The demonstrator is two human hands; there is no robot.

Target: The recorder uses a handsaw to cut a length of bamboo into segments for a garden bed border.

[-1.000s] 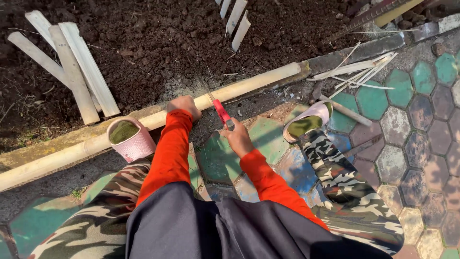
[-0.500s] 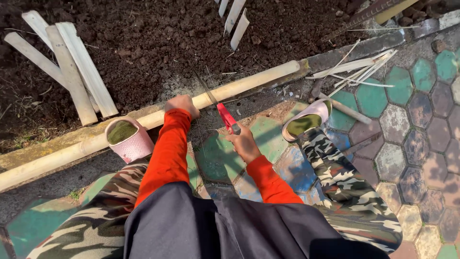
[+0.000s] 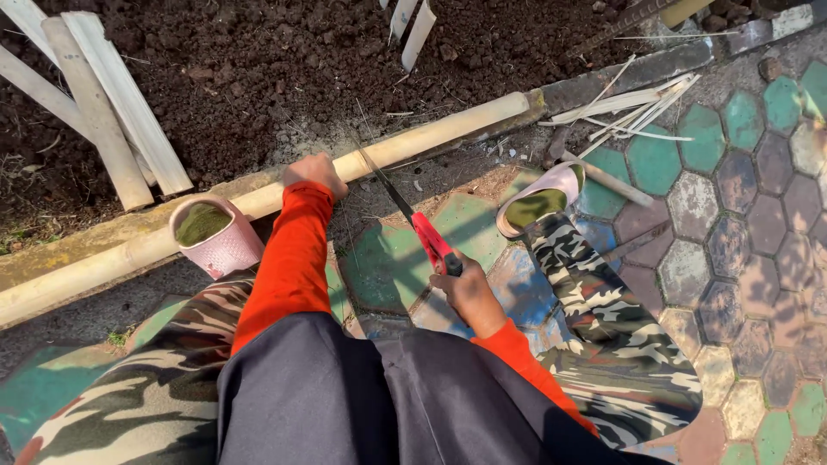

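Lying under left hand (image 3: 314,172), bamboo pole (image 3: 413,142); saw (image 3: 413,224) in right hand (image 3: 465,293).

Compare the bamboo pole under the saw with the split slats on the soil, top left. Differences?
The bamboo pole is whole and round; the split slats are flat, opened strips. The pole lies along the kerb, pinned by the left hand with the saw across it; the slats lie loose on the soil, untouched. The pole is one long piece; the slats are several shorter ones, fanned. Both are pale, dry bamboo.
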